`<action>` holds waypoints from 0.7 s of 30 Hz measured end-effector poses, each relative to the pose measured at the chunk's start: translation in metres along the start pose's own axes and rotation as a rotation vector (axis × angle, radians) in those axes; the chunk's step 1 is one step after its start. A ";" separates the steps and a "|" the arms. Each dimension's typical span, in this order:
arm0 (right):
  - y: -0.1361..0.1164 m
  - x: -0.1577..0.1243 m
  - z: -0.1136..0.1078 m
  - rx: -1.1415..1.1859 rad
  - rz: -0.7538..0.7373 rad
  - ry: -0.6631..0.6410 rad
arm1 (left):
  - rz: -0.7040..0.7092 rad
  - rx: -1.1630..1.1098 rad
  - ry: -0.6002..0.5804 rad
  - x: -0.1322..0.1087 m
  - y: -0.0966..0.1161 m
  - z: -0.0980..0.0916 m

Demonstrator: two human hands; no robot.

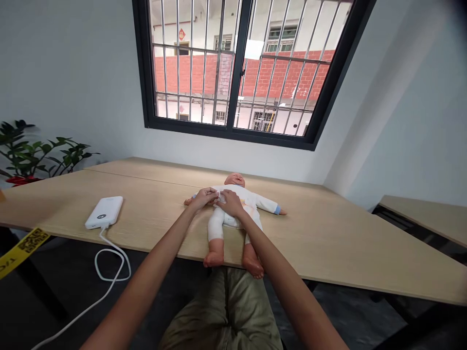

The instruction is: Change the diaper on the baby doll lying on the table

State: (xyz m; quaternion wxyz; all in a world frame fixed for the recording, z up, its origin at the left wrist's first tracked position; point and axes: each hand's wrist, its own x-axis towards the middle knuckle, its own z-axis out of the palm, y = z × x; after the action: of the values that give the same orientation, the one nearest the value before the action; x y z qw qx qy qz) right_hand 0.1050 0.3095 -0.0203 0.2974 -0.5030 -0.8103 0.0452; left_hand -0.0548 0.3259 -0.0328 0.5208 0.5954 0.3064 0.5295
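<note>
A baby doll [214, 253] lies on its back on the wooden table [160, 214], its head toward the window and its bare feet at the near edge. It wears a white baby outfit [251, 198] with light-blue cuffs and a print on the front. At the doll's waist, on the left side of the view, my left hand [206, 197] pinches a bit of the white cloth. My right hand [230, 202] lies over the belly, its fingertips closed on the same small piece of fabric. What exactly sits between the fingertips is partly hidden.
A white power bank [105, 212] with a white cable [122, 262] lies to the left, the cable hanging off the front edge. A potted plant [36, 153] stands at the far left. Behind the table is a barred window [233, 129]. Another table [423, 214] stands at right.
</note>
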 end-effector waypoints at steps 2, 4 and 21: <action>0.005 0.002 0.004 0.131 0.009 0.126 | 0.034 0.057 -0.019 0.000 0.001 0.001; 0.010 0.005 0.006 0.231 0.017 0.225 | 0.043 0.111 -0.032 0.000 0.002 0.002; 0.010 -0.003 -0.005 0.464 0.023 0.337 | 0.140 0.306 -0.013 0.008 -0.024 0.007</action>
State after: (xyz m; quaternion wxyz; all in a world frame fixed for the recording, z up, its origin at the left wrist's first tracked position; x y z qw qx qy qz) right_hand 0.1167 0.3110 -0.0208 0.5344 -0.4311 -0.7117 0.1486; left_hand -0.0411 0.3378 -0.0521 0.3878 0.6912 0.3377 0.5078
